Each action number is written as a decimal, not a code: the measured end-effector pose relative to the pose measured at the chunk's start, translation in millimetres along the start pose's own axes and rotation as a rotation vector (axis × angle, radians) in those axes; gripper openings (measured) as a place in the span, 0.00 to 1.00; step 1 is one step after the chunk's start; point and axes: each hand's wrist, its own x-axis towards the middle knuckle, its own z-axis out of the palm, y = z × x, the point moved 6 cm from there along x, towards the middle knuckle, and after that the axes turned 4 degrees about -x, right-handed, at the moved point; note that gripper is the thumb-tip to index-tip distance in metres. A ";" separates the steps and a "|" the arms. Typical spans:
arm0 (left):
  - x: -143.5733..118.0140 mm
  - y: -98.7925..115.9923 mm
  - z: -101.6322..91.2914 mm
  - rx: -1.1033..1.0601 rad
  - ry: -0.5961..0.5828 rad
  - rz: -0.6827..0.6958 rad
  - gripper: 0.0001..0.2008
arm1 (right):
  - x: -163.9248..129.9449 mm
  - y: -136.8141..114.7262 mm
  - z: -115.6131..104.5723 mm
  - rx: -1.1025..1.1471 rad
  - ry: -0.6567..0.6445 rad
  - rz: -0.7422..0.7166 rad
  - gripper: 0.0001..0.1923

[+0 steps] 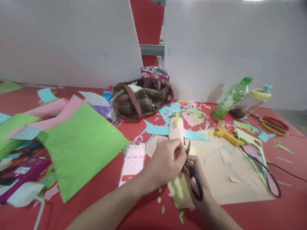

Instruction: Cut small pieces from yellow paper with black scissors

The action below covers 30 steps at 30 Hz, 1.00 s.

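Scissors [193, 174] with black handles in the right hand [200, 188], fingers through the loops and closed on them, blades pointing up and a little apart at a small yellow paper piece [185, 148]; left hand [165, 161] pinches that piece between thumb and fingertips, closed on it; both hands low at centre, above a yellow sheet [177, 190] lying on a beige sheet [223, 172] on the red table [287, 207]; beige paper tube [176, 129] stands upright just behind the hands; phone [133, 164] with a timer on screen lies just left of the left wrist; large green sheet [81, 143] further left; plaid bag [141, 99] at the back by the white boards; yellow glue gun [225, 134], green bottle [231, 97] and red-handled scissors [273, 123] to the right, well apart from the hands; coloured paper scraps scattered about.
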 end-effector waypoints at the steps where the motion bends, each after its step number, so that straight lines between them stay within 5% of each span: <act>1: -0.1 -0.1 0.2 0.000 -0.001 0.002 0.09 | -0.1 -0.2 -0.3 0.002 0.004 -0.001 0.20; 30: -0.3 -6.5 -2.1 -0.127 0.015 -0.046 0.10 | -1.8 0.2 -5.2 0.015 0.064 0.031 0.15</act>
